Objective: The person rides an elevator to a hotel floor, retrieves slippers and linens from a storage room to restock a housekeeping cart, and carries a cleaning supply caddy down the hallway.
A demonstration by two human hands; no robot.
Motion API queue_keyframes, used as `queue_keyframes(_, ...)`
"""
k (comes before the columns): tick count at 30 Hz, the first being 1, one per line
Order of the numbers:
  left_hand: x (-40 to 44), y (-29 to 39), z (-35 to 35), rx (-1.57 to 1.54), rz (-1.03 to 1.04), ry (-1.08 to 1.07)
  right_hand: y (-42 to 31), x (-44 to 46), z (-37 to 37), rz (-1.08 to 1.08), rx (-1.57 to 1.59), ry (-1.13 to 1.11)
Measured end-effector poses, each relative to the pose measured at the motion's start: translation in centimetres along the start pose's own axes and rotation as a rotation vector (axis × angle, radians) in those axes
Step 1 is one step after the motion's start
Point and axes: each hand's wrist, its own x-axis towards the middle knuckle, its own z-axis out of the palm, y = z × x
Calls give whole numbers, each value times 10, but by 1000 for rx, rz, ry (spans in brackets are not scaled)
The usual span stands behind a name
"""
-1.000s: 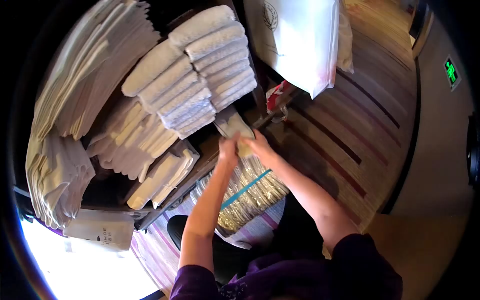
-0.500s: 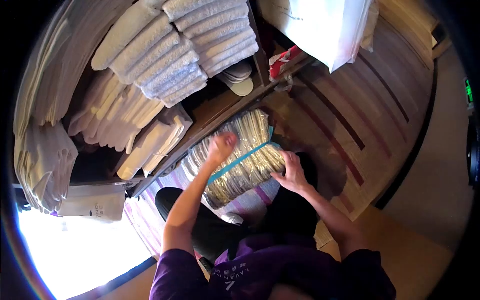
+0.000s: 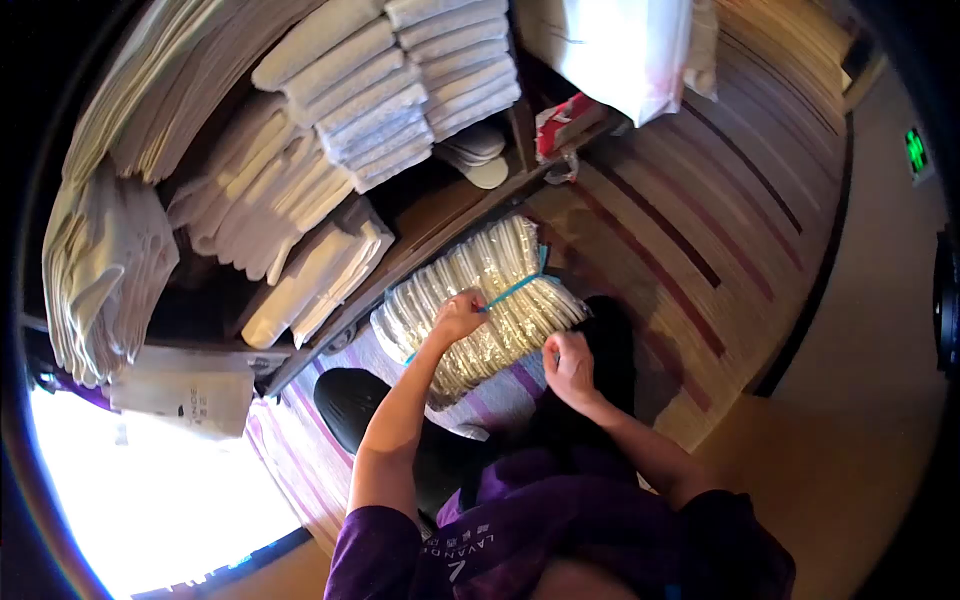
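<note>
On the carpet between my knees lies a bundle of flat items in clear, shiny plastic sleeves. What is inside the sleeves is hard to make out. A thin blue strap runs lengthwise around the bundle. My left hand rests on top, its fingers closed on the strap near the middle. At the bundle's near right side is my right hand, curled closed. Whatever its fingers hold, if anything, is hidden.
Shelving on the left holds folded white towels, more folded linens and pale slippers. A white bag stands at the top beside a red packet. Striped carpet spreads to the right.
My left hand has come down from a blurred raised position onto the strap. My right hand has drawn back from the bundle's right edge and its fingers have curled closed.
</note>
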Motion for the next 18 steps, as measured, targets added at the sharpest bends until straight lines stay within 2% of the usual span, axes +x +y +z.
queue_keyframes(1,3,-5,3,-50,39,23,2,16,-5,-77,13,142)
queue_keyframes(3,4,-14,5,-86,91,16,13,53,-15,-77,-21,257)
queue_keyframes(5,2,-13,4,-334,17,27,52,84,0,102,-20,222)
queue_keyframes(6,-2,-6,4,-482,-11,3,76,98,12,192,6,125)
queue_keyframes(9,-1,-11,7,-437,11,-83,117,129,47,299,228,-117)
queue_keyframes(10,2,-17,11,-335,-3,-91,113,136,50,306,237,-113)
queue_keyframes(12,4,-22,18,-193,3,-40,105,146,56,483,218,-396)
queue_keyframes(13,5,-5,17,-61,17,16,104,145,58,491,226,-390)
queue_keyframes(14,4,12,16,113,80,88,103,139,59,458,260,-244)
queue_keyframes(15,6,31,17,117,81,80,103,132,60,424,289,-100)
queue_keyframes(17,12,62,23,-33,270,303,104,120,65,409,278,-9)
queue_keyframes(18,17,78,25,-145,241,236,105,116,67,543,435,41)
